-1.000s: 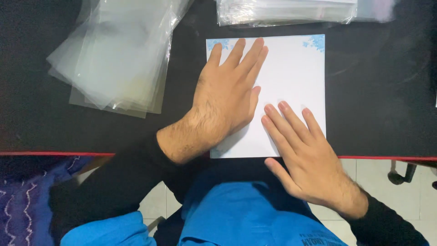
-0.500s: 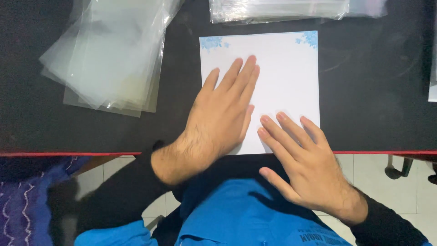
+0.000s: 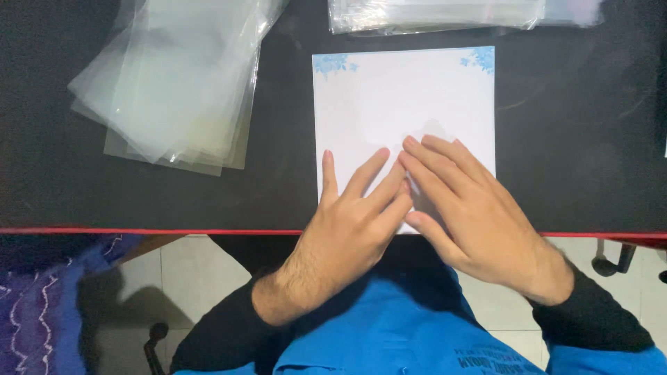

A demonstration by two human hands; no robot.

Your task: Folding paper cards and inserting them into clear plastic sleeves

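Observation:
A white sheet of paper [image 3: 403, 97] with small blue flower prints in its two far corners lies flat on the black table [image 3: 577, 153]. My left hand [image 3: 344, 229] rests flat on the sheet's near edge, fingers spread and pointing away. My right hand [image 3: 465, 201] lies flat beside it on the sheet's near right part, its fingertips touching those of the left. Neither hand grips anything. The sheet's near edge is hidden under both hands.
A loose stack of clear plastic sleeves [image 3: 174, 83] lies at the far left. Another bundle of clear sleeves [image 3: 431, 14] sits along the far edge. The table's red front edge [image 3: 139, 230] runs below my hands. A purple patterned cloth [image 3: 42, 298] is at the lower left.
Both hands slid toward me down the sheet and came together; the left hand left the sheet's middle, uncovering its far half.

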